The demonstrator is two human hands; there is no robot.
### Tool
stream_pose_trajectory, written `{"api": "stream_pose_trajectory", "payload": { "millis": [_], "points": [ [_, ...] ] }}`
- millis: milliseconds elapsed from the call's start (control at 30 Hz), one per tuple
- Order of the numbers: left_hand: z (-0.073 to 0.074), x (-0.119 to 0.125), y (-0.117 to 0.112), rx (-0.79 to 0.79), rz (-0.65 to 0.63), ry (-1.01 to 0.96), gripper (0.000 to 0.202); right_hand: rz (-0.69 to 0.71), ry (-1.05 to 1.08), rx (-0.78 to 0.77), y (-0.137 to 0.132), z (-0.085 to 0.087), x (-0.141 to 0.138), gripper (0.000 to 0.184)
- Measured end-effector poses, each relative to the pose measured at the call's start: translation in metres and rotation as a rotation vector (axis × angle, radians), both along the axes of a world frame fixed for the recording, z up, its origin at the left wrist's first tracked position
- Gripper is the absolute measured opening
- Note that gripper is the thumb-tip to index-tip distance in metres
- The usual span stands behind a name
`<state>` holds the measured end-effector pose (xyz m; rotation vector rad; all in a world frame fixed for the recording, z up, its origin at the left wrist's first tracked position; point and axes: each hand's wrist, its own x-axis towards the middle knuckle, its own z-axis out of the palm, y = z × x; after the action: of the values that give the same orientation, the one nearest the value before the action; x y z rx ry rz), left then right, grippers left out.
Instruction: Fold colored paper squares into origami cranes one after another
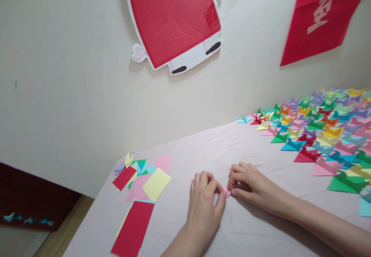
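Between my two hands is a small piece of folded pink paper, low over the cloth-covered surface. My left hand pinches its left side between thumb and forefinger. On the other side, my right hand has its fingertips closed on the right end of the same paper. Most of the paper is hidden behind the fingers, so its exact folded shape cannot be made out.
Rows of colourful folded paper birds cover the right side. To the left lie loose coloured sheets and a stack topped by red paper. A wall with a red cartoon cutout rises behind.
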<state>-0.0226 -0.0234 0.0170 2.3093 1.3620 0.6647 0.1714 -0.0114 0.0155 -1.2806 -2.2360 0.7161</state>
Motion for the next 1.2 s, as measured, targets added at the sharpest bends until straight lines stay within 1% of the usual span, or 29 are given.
{"api": "stream_pose_trajectory", "payload": {
  "millis": [133, 267, 600, 867, 1033, 1200],
  "points": [
    [-0.002, 0.002, 0.001, -0.026, 0.035, 0.006, 0.012, -0.041, -0.046, -0.006, 0.000, 0.002, -0.004, 0.015],
    [-0.003, 0.004, 0.003, -0.036, 0.057, 0.015, 0.012, -0.058, -0.081, -0.004, 0.000, 0.004, -0.008, 0.013],
    [-0.003, 0.005, 0.001, -0.051, 0.066, 0.021, 0.013, -0.069, -0.066, 0.002, 0.002, -0.003, -0.007, 0.010],
    [-0.006, 0.006, 0.001, -0.044, 0.084, 0.025, 0.014, -0.078, -0.084, -0.024, 0.002, 0.002, -0.010, 0.011],
    [-0.006, 0.006, 0.002, -0.042, 0.087, 0.021, 0.014, -0.089, -0.106, -0.020, 0.001, 0.000, -0.010, 0.011],
    [-0.005, 0.008, 0.000, -0.043, 0.087, 0.026, 0.014, -0.131, -0.098, 0.001, -0.005, 0.003, -0.015, 0.005]
  ]
}}
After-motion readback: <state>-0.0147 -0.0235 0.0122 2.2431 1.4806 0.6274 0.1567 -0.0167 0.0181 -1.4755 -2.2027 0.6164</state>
